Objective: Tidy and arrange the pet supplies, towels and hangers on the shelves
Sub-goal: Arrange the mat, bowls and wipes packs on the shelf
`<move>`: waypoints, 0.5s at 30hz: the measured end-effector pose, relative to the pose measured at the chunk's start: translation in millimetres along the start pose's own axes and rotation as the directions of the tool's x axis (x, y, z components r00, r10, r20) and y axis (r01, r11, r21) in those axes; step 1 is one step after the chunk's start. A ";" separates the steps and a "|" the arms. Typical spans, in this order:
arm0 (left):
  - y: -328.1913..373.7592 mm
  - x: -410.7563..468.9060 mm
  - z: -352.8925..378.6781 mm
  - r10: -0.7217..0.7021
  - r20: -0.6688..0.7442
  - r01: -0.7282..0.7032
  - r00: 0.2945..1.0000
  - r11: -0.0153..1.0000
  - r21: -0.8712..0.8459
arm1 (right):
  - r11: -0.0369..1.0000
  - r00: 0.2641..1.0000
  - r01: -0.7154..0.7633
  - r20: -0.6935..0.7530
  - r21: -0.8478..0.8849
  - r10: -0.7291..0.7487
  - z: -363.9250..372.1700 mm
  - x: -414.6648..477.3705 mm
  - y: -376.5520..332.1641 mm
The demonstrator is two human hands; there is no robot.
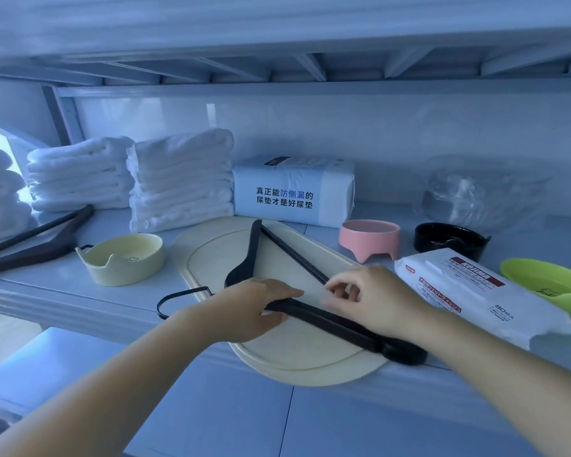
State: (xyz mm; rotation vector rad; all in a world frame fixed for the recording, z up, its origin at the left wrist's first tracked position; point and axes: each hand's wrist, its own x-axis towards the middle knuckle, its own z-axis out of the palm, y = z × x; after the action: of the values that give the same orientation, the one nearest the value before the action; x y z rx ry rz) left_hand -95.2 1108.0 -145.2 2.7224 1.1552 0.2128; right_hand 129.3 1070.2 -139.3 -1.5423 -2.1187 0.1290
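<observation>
One black hanger (338,328) lies flat on the cream mat (287,357), whose near end seems to hang over the shelf (63,278) front. Both hands are on it. L hand (251,308) comes in over the mat's near-left rim & grips the hanger's near arm close to the neck, fingers laid along the top, thumb tucked under the bar. R hand (373,298) reaches in over the mat's right side & pinches the thin crossbar btwn thumb & forefinger. Its other fingers curl loose, holding nothing. The wire hook (175,300) sticks out past the mat's left rim.

Key relation: the hanger's long axis runs diagonally across the mat, from far middle to near-right corner, where one shoulder tip pokes beyond the rim. Neck & hook sit on the left side, so L hand is nearer the hook and R hand is only on the mid-bar.

The other dark hangers (37,240) lie well left of the mat, past the yellow bowl (126,260). Judgement: the next move prob. lifts this one & carries it left to join them, led by L hand, w/ the long end swung clear of the bowl.

Towel stacks (178,179) stand behind the mat's far-left, the pad pack (294,192) just behind its far rim, and the wipes pack (459,291) just right of it.
</observation>
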 end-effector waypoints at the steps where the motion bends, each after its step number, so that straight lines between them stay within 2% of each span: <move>1: -1.8 0.1 3.3 -0.003 0.007 0.003 1.000 1.000 -0.002 | 1.000 0.999 -0.029 -0.019 0.006 0.029 -4.4 3.2 7.7; 4: -5.3 -2.1 8.4 -0.023 -0.001 0.023 1.000 1.000 -0.009 | 0.993 0.994 -0.110 -0.007 -0.031 0.110 -11.0 10.1 33.1; 9: -7.4 -7.8 8.5 -0.026 -0.046 0.026 0.999 1.000 -0.010 | 0.985 0.989 -0.141 0.028 -0.097 0.145 -10.9 14.1 54.8; 15: -5.9 -21.5 10.9 0.011 -0.249 -0.022 0.969 0.999 -0.040 | 0.965 0.972 -0.173 0.122 -0.196 0.199 -2.4 13.8 59.6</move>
State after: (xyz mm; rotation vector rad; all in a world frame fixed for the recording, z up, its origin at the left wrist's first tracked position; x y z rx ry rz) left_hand -112.0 1095.3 -158.5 2.7267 1.1725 0.5893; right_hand 178.7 1103.1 -154.1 -1.8926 -2.1389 0.1122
